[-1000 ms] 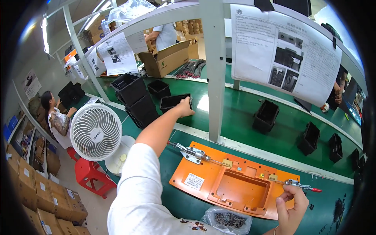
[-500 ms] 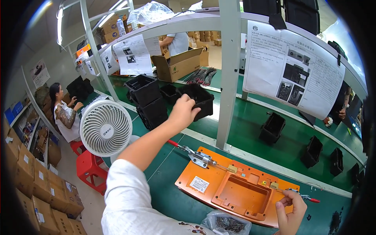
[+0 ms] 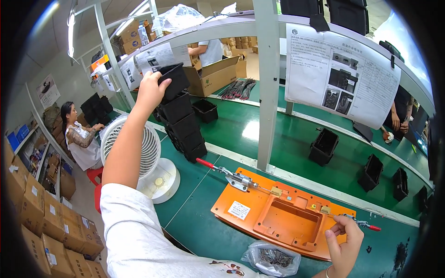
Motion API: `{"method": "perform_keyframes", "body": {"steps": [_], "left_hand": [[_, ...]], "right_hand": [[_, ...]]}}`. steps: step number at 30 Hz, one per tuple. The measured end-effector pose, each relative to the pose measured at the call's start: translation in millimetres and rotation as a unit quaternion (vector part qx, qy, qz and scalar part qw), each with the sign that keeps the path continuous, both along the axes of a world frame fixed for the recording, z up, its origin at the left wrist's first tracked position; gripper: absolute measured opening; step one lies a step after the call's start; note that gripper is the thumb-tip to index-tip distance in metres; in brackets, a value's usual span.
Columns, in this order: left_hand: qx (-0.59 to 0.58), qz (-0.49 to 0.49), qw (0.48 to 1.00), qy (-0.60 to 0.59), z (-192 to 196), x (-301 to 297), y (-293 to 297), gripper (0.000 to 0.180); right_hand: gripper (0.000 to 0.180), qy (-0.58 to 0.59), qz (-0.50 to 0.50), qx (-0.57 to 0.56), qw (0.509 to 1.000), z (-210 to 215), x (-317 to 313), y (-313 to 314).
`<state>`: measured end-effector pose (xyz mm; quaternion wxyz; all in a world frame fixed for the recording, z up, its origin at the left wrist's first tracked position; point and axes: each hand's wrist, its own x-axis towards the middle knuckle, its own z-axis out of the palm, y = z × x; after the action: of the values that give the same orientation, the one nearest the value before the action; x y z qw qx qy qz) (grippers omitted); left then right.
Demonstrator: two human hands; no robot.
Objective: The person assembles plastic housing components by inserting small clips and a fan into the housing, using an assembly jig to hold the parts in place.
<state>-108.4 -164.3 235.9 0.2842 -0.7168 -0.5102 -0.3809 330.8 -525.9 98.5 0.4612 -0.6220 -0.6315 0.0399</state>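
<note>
My left hand [image 3: 152, 89] is raised at the upper left and grips a black plastic box [image 3: 174, 79] by its rim. The box is over the top of a stack of similar black boxes [image 3: 184, 127]; whether it rests on them I cannot tell. My right hand [image 3: 345, 243] is at the right end of an orange fixture [image 3: 241, 194], near a red-handled toggle clamp [image 3: 366, 225]. Its fingers are loosely bent, the thumb stands apart, and nothing shows between them. Another red-handled toggle clamp [image 3: 238, 180] sits on the fixture's left side.
A white fan [image 3: 160, 183] stands left of the stack. Near me lies a plastic bag of small dark parts [image 3: 276, 257]. Several black boxes, one here [image 3: 323, 146], stand on the green belt [image 3: 296, 134] behind a grey post [image 3: 267, 92]. Co-workers sit beyond.
My left hand has carried the black box from the belt up and left to the top of the stack. My right hand has stayed near the fixture's right end.
</note>
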Motion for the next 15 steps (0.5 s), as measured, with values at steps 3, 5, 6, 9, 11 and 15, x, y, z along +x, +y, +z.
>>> {"method": "perform_keyframes", "body": {"steps": [3,5,6,9,11,15], "left_hand": [[-0.035,0.017,0.999,-0.012,-4.5,-9.0,7.9,0.033],[-0.044,0.014,0.999,-0.011,-4.2,-9.4,10.7,0.033],[-0.06,0.014,0.998,-0.005,-3.7,-10.5,11.9,0.033],[-0.075,0.012,0.997,0.003,-1.0,-6.1,12.7,0.034],[-0.069,0.008,0.998,0.003,-1.0,-5.2,12.5,0.033],[-0.068,0.017,0.998,0.003,-1.2,-6.1,12.4,0.032]], "right_hand": [[0.032,0.02,-0.021,0.004,1.0,-2.1,0.5,0.8],[0.033,0.022,-0.029,0.002,0.999,-3.0,1.2,2.4],[0.032,0.028,-0.025,0.002,0.999,-4.8,2.1,4.1],[0.032,0.035,-0.023,0.001,0.999,-6.0,3.1,3.2],[0.032,0.037,-0.019,-0.002,0.999,-6.9,3.3,6.2],[0.032,0.033,-0.011,-0.001,0.999,-8.4,4.0,9.8]]}}
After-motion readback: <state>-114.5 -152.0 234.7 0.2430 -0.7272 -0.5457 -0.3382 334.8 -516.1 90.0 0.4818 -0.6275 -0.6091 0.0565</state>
